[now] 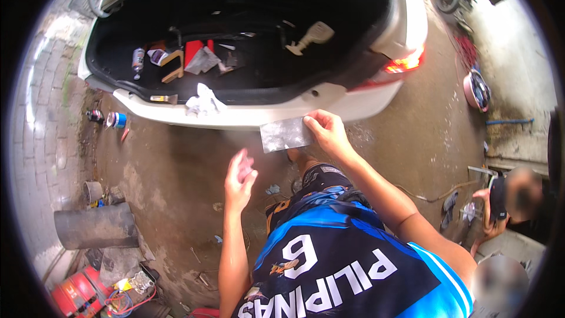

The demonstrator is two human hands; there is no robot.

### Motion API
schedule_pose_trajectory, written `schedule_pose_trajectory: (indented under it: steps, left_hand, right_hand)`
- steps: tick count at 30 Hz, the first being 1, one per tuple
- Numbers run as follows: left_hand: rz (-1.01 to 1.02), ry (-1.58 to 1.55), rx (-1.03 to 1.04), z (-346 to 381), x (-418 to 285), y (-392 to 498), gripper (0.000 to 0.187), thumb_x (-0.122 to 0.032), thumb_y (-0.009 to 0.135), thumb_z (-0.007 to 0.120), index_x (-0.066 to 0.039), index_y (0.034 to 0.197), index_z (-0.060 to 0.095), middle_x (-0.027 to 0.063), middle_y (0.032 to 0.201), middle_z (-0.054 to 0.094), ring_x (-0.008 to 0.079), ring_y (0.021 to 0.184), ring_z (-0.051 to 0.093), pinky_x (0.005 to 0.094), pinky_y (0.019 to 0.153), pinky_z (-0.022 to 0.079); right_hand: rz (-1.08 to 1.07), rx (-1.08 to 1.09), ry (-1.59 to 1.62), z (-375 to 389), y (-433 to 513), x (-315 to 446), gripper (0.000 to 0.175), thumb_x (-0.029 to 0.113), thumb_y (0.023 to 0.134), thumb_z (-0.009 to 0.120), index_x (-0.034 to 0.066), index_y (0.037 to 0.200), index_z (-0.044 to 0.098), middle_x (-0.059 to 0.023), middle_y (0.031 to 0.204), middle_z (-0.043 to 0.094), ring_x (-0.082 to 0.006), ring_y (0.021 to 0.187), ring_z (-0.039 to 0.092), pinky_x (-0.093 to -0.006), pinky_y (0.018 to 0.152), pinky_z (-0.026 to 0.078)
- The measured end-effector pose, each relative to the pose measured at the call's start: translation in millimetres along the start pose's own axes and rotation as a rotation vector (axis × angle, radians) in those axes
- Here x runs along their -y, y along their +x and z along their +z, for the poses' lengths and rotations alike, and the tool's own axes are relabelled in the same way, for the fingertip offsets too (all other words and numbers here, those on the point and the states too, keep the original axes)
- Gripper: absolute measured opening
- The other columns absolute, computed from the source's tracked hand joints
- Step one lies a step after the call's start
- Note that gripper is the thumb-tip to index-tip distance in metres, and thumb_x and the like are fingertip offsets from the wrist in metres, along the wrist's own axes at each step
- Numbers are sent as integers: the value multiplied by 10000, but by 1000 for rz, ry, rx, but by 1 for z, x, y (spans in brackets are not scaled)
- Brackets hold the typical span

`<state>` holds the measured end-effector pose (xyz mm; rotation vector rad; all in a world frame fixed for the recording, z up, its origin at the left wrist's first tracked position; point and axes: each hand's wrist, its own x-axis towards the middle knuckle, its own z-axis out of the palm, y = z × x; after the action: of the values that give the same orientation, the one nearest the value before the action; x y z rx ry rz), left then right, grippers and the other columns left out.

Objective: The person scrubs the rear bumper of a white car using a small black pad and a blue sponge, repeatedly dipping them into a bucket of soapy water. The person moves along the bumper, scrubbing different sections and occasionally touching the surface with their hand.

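Note:
My right hand [329, 130] pinches one end of a grey rectangular sheet [284, 134], apparently sandpaper with whitish worn patches. The sheet hangs in front of the white car's rear bumper [247, 117], near its lower edge. Lower and to the left, my left hand [238, 176] is raised with fingers apart, slightly curled and blurred, and holds nothing. On the bumper ledge lie a crumpled white cloth [205, 101] and a flat brush [163, 98]. Inside the open trunk [247, 70] are a bottle [138, 62], a wooden-framed block [173, 67] and grey sheets [203, 60].
A beige plastic piece [311, 37] lies deeper in the trunk. Cans [116, 119] stand on wet ground at left, above a dark cylinder [97, 226] and red machine [79, 293]. At right are a pink basin [476, 92], a hose [423, 198] and two people [499, 198].

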<state>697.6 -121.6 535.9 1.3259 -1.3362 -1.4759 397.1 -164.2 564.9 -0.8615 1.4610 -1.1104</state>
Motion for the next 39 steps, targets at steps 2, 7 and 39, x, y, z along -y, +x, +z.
schedule_pose_trajectory:
  steps: [2,7,39]
  left_hand:
    - [275,222,144,44,-34,0,842,82,820,672,-117,1594,406,140,1681,306,309,1476,439,439,1089,498]
    - [717,711,332,170,-80,3,831,-32,663,894,-125,1441,620,144,1515,564,362,1399,503,458,1090,492]
    - [-744,-661,844,845,-94,307,426,-265,975,729,-96,1344,598,68,1238,666,180,1071,670,375,823,584]
  right_hand:
    - [31,-87,24,-25,-35,-4,188,172,997,669,-4,961,729,6,753,673,-55,643,566,-247,585,464]
    - [173,-73,69,-125,-93,-23,252,185,996,668,0,1133,769,-52,924,759,-98,742,652,-272,636,540]
    - [97,-366,380,-761,100,-11,149,178,959,777,34,987,748,-42,870,751,-120,769,703,-275,728,587]
